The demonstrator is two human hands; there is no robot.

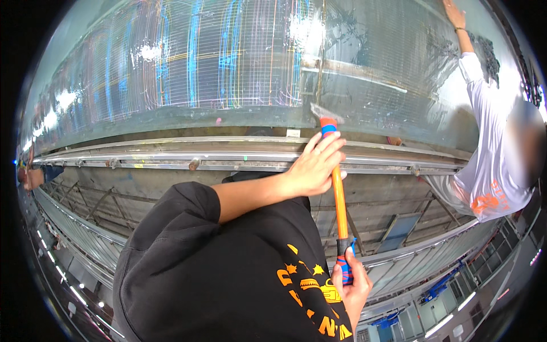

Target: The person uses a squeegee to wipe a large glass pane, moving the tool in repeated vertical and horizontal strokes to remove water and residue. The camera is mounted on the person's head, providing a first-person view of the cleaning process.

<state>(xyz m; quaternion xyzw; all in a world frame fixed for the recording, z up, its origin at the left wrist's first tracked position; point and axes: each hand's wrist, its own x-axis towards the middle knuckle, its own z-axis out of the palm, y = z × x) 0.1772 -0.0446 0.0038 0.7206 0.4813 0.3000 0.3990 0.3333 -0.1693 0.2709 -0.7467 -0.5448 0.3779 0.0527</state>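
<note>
Two bare hands share one long-handled scraper (342,208), which runs between them, its blade (326,114) just beyond the left hand's fingertips and its taped grip at the right hand. The left hand (314,166) lies over the upper shaft, closed round it with the fingers fairly straight and near one another; the right hand (354,282), lower and closer to the body, pinches the grip between thumb and fingers. As for progress, the glossy surface (393,108) beyond the left hand looks grey and largely plain on its right, while to its left one broad patch of coloured lines (171,62) remains; whether the grey part counts as finished cannot be judged, nor whether the blade touches down. By count: one scraper, one blade, one small white tag (293,133) just beyond the left hand, one pink spot (219,121) farther left, and one blue panel (399,232) to the right of both hands. Several blue bands cross the lined patch, too tangled to number. One co-worker (490,137) stands right of the hands, one bare hand (454,14) reaching over the surface; part of another person (31,175) shows far left.
</note>
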